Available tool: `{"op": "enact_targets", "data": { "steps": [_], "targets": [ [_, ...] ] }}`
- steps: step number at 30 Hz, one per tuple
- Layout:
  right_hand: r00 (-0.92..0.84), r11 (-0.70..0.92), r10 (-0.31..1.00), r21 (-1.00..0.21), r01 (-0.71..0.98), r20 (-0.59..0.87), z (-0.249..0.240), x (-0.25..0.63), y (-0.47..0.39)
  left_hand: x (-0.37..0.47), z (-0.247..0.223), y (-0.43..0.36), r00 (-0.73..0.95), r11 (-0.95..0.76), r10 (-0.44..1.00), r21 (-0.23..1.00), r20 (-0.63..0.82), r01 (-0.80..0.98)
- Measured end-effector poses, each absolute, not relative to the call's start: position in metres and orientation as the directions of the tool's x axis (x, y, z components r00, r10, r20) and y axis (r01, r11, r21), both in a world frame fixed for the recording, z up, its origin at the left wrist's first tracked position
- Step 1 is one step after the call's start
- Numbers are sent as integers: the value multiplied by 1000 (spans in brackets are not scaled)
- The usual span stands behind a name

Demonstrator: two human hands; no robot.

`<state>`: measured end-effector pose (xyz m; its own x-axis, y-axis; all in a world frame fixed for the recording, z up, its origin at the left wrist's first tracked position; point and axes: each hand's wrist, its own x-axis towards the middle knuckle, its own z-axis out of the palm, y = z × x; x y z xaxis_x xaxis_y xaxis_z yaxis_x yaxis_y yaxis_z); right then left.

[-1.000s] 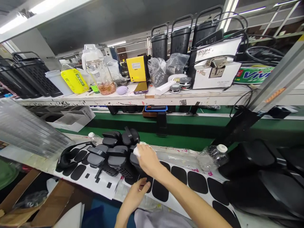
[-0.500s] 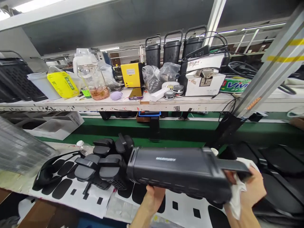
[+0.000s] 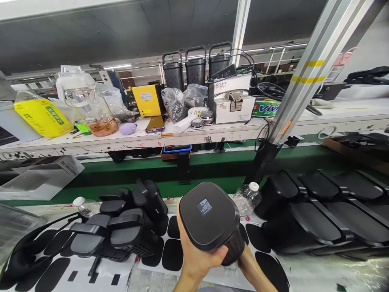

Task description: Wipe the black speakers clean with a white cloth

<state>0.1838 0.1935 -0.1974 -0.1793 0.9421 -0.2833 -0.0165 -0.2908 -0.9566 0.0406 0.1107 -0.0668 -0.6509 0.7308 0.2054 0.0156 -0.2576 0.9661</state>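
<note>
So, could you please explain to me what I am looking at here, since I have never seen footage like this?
This is no machine: a person wears a camera on the head, looking forward and down at their own bare hands. The left hand grips a black speaker-like case from below, its flat end with a small label turned toward the camera. The right hand is mostly hidden behind the case, so its grasp cannot be judged. On the bench lie a white sheet with black oval pads, a heap of black plastic parts, a clear bottle and a row of black cases. Behind them runs a green belt, with a cluttered shelf above.
</note>
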Motion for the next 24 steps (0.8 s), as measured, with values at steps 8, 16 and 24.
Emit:
{"op": "enact_targets", "data": {
  "steps": [8, 16, 24],
  "targets": [
    [-597, 304, 766, -953, 13, 236, -54, 177, 196, 28, -84, 111, -703, -247, 710, 951, 47, -186],
    [-758, 325, 642, -936, 133, 115, -17, 178, 195, 11, -31, 121, -692, -263, 575, 702, -437, -662],
    [-241, -508, 854, -842, -185, -462, -94, 210, 200, -3, -6, 122, -721, -329, 541, 680, -433, -655]
  ]
}}
